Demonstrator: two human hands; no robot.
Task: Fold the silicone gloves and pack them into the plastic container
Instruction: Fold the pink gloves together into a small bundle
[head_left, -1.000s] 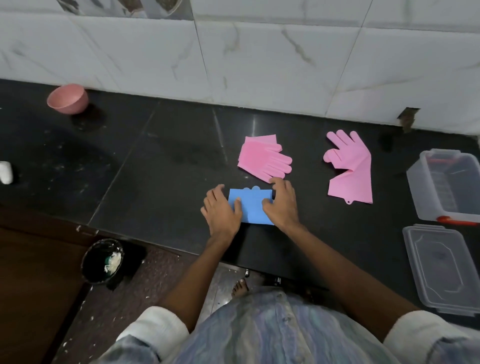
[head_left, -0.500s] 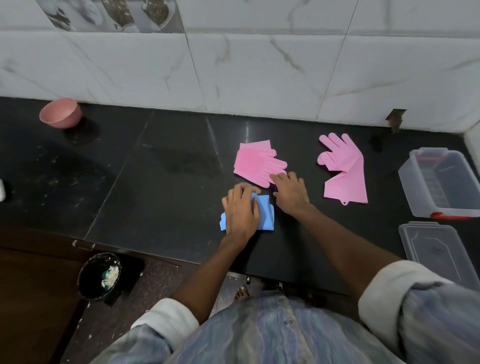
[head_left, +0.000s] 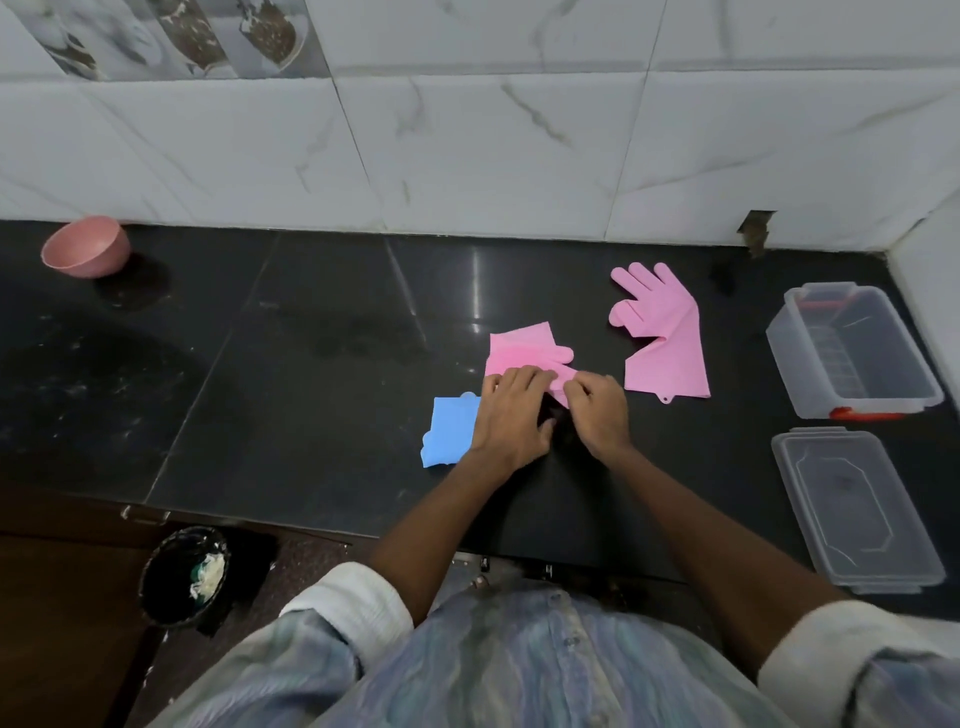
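On the black granite counter (head_left: 311, 395), both hands meet at the near edge of the folded pink glove (head_left: 524, 351). The left hand (head_left: 511, 415) lies with fingers laid over that edge, while the right hand (head_left: 597, 410) has its fingertips curled onto it, apparently pinching the silicone; whether the left hand grips or only presses cannot be told. The glove lies just beyond the fingers, toward the tiled wall, its long axis slanting from the cuff at upper left to the finger stubs at the right. Any next fold would likely run away from the person or across that axis. The folded blue glove (head_left: 449, 431) sits just left of the left hand, partly under the wrist. The open pink glove (head_left: 662, 338) lies flat to the right, nearer the right hand, cuff toward the person. The plastic container (head_left: 852, 353) stands farther right, holding no glove, its lid (head_left: 857, 509) beside it.
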